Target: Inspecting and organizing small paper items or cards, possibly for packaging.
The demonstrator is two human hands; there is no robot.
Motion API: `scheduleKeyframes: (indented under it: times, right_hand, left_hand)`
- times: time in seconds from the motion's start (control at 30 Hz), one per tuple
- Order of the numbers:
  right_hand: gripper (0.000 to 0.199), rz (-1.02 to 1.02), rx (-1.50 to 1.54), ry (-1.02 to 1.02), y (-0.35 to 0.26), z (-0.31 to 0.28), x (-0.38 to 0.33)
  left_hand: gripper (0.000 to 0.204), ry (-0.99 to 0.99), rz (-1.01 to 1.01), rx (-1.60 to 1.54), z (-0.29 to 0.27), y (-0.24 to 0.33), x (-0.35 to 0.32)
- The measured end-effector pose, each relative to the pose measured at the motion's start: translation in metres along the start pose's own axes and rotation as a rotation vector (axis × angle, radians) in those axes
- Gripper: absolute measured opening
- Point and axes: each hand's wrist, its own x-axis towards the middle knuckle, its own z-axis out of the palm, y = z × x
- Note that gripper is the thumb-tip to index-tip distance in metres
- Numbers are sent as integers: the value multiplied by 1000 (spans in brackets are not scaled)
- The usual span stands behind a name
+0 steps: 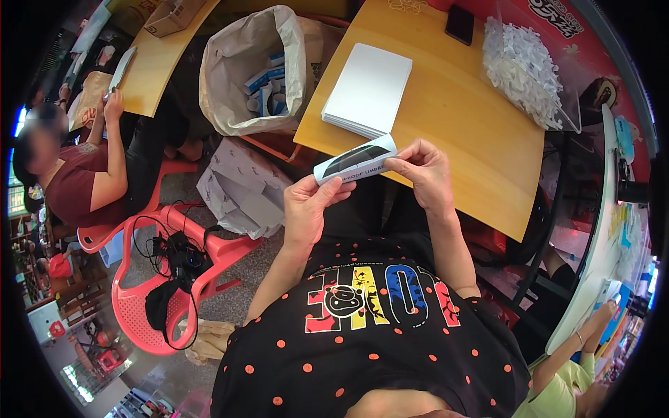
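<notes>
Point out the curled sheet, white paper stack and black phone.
Curled sheet (pixel 355 159), head view: middle of its printed face.
White paper stack (pixel 368 88), head view: its top face.
Black phone (pixel 460 25), head view: its upper face.

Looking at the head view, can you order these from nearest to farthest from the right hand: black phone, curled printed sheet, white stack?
1. Curled printed sheet: held by the right hand.
2. White stack: on the table, just beyond.
3. Black phone: toward the far side.
</notes>
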Motion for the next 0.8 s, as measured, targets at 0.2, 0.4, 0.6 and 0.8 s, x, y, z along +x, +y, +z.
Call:
scheduleKeyframes:
  times: [0.2, 0.4, 0.6, 0.8]
  right_hand:
    - [13, 110, 104, -32, -5, 2, 5]
    - [12, 146, 105, -74, 4, -4, 7]
    - [11, 147, 114, -62, 9, -4, 6]
    - [11, 192, 109, -63, 9, 0, 3]
  left_hand:
    - [22, 14, -11, 23, 0, -3, 0]
    - [23, -4, -53, -48, -3, -3, 0]
    - [25, -21, -51, -99, -4, -5, 3]
    - [24, -13, 1, -83, -3, -8, 2]
